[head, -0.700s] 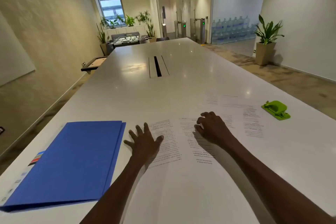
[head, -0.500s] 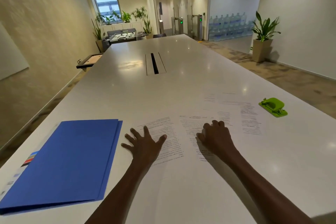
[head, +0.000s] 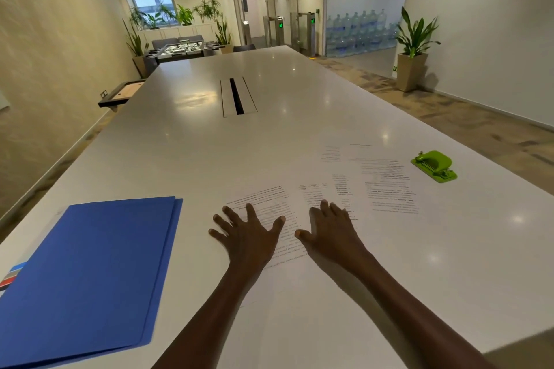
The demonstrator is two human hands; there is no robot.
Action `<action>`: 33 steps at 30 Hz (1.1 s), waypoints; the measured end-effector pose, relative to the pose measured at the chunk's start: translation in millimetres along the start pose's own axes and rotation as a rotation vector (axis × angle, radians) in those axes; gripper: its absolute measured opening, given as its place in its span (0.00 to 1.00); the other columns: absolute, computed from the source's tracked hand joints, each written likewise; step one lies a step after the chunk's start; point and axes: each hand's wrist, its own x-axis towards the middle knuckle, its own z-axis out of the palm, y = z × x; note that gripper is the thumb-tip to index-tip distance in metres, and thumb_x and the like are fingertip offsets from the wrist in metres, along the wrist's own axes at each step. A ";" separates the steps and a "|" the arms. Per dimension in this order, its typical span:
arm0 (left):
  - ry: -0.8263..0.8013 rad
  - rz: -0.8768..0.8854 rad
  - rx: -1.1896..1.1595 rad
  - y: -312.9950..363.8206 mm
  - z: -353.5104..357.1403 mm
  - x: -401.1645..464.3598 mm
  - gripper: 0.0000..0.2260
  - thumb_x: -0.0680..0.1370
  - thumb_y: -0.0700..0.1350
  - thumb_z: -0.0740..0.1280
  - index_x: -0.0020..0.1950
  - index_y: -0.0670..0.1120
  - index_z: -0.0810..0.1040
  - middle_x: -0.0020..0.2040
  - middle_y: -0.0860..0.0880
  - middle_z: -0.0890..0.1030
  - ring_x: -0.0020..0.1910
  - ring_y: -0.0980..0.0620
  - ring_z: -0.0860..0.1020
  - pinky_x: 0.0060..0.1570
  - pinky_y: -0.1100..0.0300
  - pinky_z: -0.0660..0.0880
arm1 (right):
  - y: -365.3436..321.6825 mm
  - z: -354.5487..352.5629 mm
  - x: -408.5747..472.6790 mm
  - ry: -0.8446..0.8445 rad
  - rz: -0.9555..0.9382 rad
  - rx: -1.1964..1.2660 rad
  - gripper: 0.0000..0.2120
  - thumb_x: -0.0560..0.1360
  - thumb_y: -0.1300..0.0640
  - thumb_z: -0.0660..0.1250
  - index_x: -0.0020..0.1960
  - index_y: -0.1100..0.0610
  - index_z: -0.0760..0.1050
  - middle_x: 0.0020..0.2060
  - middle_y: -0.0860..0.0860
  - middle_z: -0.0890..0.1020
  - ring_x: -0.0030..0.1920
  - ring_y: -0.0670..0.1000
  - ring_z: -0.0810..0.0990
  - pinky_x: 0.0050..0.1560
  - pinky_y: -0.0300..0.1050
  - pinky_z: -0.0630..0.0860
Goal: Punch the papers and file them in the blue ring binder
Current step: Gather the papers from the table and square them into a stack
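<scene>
While both hands lie flat, left hand (head: 247, 237) and right hand (head: 332, 232) pressing the papers (head: 386, 186), nothing is grasped — gathering comes first. Next they must reach the green punch (head: 434, 165), far right on the desk (head: 269, 135).

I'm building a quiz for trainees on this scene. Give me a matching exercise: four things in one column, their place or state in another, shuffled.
Things:
1. binder
2. hole punch
3. left hand
4. papers

Places or states:
A. green, far right on the table
B. spread out, printed, mid-table
C. closed, flat, at the left
D. fingers splayed, flat on a sheet

Pairs: 1-C, 2-A, 3-D, 4-B
</scene>
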 end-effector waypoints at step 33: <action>0.036 0.039 -0.015 32.4 9.5 -1.1 0.43 0.74 0.73 0.45 0.80 0.47 0.48 0.77 0.32 0.44 0.76 0.30 0.42 0.71 0.32 0.40 | -1.5 -51.1 26.9 0.151 0.376 0.368 0.45 0.62 0.61 0.79 0.70 0.62 0.56 0.58 0.60 0.78 0.57 0.62 0.79 0.53 0.54 0.78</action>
